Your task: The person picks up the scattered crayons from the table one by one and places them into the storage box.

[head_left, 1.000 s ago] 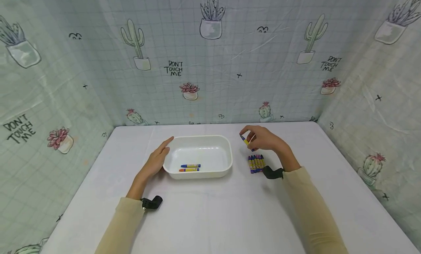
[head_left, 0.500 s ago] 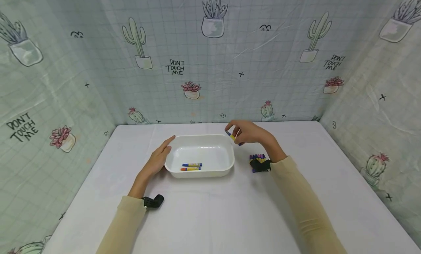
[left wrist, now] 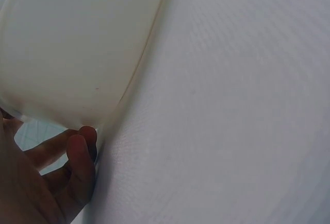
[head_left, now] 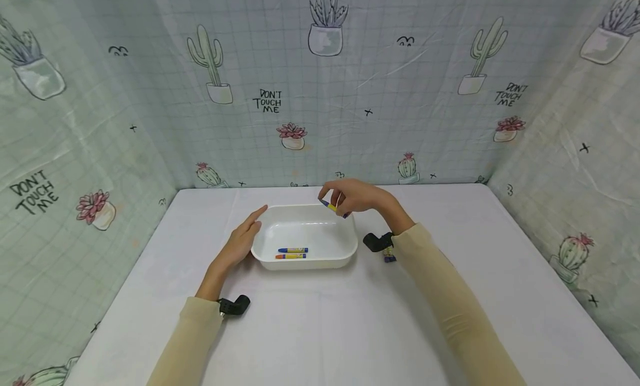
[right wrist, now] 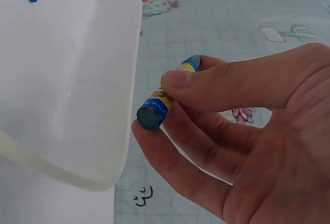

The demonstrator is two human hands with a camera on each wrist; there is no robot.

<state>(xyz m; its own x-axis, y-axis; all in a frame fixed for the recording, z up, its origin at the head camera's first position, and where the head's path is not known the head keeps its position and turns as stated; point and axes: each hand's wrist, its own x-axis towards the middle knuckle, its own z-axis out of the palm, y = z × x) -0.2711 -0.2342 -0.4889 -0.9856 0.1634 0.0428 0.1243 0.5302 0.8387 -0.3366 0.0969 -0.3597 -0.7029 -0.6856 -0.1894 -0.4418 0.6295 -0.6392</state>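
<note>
My right hand pinches a crayon between thumb and fingers, over the far right rim of a white tray. In the right wrist view the crayon has a yellow and blue wrapper and a dark teal end, and slants beside the tray wall. My left hand rests against the tray's left end with a long finger along the corner. The left wrist view shows its fingertips at the outer wall. A blue crayon and an orange one lie side by side in the tray.
Right of the tray, several crayons lie on the white-covered table, mostly hidden by my right wrist's black camera. A cloth backdrop printed with cacti rises behind and along both sides.
My right hand has carried the crayon leftward from above the row of crayons to over the tray's far right rim. My left hand stays at the tray's left end.
</note>
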